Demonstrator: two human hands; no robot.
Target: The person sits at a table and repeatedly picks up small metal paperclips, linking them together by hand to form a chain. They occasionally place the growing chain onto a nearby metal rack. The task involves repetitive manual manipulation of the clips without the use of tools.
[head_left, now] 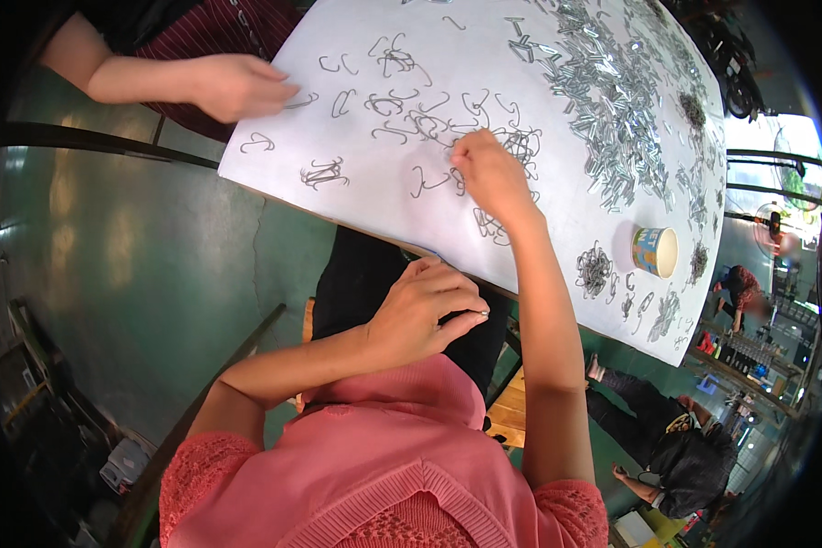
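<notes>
My right hand (491, 173) reaches over the white tabletop with its fingers curled together, among loose bent wire hooks (420, 119). A denser clump of hooks (521, 146) lies beside its knuckles, partly hidden by it. Whatever its fingertips pinch, if anything, is hidden. Nearer me, my left hand (429, 306) is at the table's near edge, above my lap, with its fingers bent and closed. A tiny shiny bit shows at the tip of its thumb, too small to name. To the left of the right hand is a small bundle of hooks (324, 172).
Across the table's left corner, another person's hand (237, 87) is beside a hook. Many short metal pieces (612, 100) spread over the far right. A paper cup (655, 252) stands near a dark wire pile (594, 270). Another person (676, 447) is at lower right.
</notes>
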